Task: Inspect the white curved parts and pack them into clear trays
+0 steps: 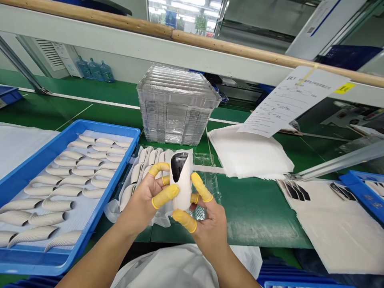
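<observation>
Both my hands hold one cream ribbed curved plastic part (181,182) upright in front of me, its dark hollow end facing up. My left hand (150,196) grips its left side with thumb and fingers, all in yellow finger cots. My right hand (207,218) pinches its right side and bottom, also in yellow cots. Just behind the part lies a clear plastic tray (207,172) partly filled with more cream parts (144,168) standing in a row.
A blue tray (18,176) at left holds several rows of the same cream parts on white foam. A tall stack of clear trays (177,106) stands behind. White foam sheets (249,154) and a hanging paper sheet (291,100) are at right, more blue trays (363,192) far right.
</observation>
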The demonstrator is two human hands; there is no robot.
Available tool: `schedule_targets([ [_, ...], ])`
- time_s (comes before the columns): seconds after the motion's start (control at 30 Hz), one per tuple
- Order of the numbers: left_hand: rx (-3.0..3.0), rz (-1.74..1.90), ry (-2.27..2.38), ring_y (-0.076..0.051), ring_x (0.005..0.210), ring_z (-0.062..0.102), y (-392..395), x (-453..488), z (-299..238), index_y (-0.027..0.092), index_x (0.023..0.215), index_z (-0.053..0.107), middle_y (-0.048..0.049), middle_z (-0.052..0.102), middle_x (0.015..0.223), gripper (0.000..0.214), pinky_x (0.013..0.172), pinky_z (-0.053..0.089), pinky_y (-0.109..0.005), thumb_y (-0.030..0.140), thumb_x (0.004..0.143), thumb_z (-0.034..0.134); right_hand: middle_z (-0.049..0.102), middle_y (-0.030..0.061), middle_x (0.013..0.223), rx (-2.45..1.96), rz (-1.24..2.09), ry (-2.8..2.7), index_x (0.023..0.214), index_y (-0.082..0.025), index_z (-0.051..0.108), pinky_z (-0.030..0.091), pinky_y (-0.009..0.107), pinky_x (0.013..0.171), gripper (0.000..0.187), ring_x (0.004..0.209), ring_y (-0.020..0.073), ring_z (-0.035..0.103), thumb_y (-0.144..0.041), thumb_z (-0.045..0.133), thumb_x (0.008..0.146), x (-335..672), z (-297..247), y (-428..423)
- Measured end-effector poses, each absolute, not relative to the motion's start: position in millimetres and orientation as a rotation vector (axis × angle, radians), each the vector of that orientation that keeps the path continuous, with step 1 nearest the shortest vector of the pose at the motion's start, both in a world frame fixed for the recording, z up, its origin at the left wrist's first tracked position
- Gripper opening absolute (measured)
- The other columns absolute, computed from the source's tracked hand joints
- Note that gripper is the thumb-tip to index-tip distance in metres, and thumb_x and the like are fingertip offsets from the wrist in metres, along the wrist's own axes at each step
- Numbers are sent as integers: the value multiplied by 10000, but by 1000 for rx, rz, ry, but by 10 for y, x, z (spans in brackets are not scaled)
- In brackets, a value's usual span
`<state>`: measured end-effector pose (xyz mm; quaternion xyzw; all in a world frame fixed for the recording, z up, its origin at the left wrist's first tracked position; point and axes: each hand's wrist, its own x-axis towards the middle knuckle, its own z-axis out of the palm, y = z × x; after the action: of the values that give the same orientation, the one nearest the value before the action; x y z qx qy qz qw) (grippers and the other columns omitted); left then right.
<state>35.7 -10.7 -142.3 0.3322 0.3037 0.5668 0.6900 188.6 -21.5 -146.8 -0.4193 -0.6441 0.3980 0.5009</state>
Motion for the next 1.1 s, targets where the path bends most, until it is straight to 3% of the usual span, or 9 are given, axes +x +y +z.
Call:
schedule_targets([
  [0.17, 621, 1171, 592, -285, 881, 721, -91, 392, -1540, 231, 1133, 580, -73, 740, 870, 536, 777, 578, -404, 509, 722, 783, 697, 1, 792, -991, 816, -1561, 1260, -332, 666, 507, 318, 651, 438, 664, 163, 555, -304, 753, 832, 1880, -1541, -223],
  [0.27, 579, 1161, 516, -269, 965, 702, -100, 430, -1685, 243, 1133, 633, -61, 736, 941, 481, 858, 560, -382, 503, 748, 756, 681, -8, 759, -917, 595, -1654, 1243, -329, 668, 500, 286, 590, 391, 639, 150, 569, -215, 703, 871, 1900, -1606, -229],
  [0.37, 523, 1119, 341, -218, 910, 696, -115, 469, -1825, 211, 1064, 684, -50, 726, 971, 425, 904, 539, -349, 482, 746, 759, 615, -34, 656, -830, 328, -1768, 1172, -299, 685, 471, 264, 547, 342, 577, 130, 541, -131, 672, 875, 1927, -1646, -262],
  [0.6, 432, 983, -20, -150, 699, 656, -164, 508, -2016, 164, 968, 749, -33, 695, 735, 428, 855, 543, -296, 507, 712, 769, 604, -24, 628, -723, 71, -1975, 889, -256, 684, 426, 277, 589, 227, 650, 136, 536, -60, 573, 908, 1957, -1606, -411],
  [0.73, 416, 932, -113, -156, 791, 683, -191, 506, -2071, 183, 998, 752, -32, 710, 765, 407, 811, 534, -249, 501, 744, 746, 608, -17, 624, -688, 34, -1975, 962, -249, 697, 446, 280, 606, 230, 670, 145, 559, -65, 568, 913, 1945, -1597, -429],
  [0.83, 482, 1082, 31, -160, 821, 691, -180, 472, -2048, 203, 1021, 725, -25, 731, 866, 391, 823, 531, -261, 457, 728, 779, 665, 3, 694, -767, 100, -1961, 1158, -238, 657, 496, 286, 628, 287, 694, 163, 605, -142, 649, 888, 1956, -1618, -407],
  [0.93, 679, 1201, 310, -202, 885, 697, -161, 402, -1991, 232, 1225, 619, -40, 735, 943, 564, 834, 537, -300, 428, 728, 799, 749, 48, 911, -907, 346, -1893, 1386, -229, 503, 553, 301, 690, 566, 798, 190, 675, -322, 712, 868, 1988, -1670, -364],
  [1.0, 812, 1224, 477, -231, 951, 691, -178, 360, -1948, 267, 1402, 465, -59, 732, 995, 728, 862, 539, -340, 382, 760, 787, 757, 49, 1019, -983, 599, -1851, 1432, -262, 456, 565, 295, 708, 645, 828, 187, 689, -392, 719, 857, 2008, -1722, -327],
  [1.1, 861, 1254, 701, -247, 1070, 657, -265, 335, -1899, 346, 1519, 254, -70, 700, 1147, 872, 933, 520, -390, 296, 806, 754, 759, 24, 1018, -987, 982, -1728, 1387, -308, 513, 552, 280, 713, 592, 783, 158, 667, -409, 731, 846, 2011, -1804, -265],
])
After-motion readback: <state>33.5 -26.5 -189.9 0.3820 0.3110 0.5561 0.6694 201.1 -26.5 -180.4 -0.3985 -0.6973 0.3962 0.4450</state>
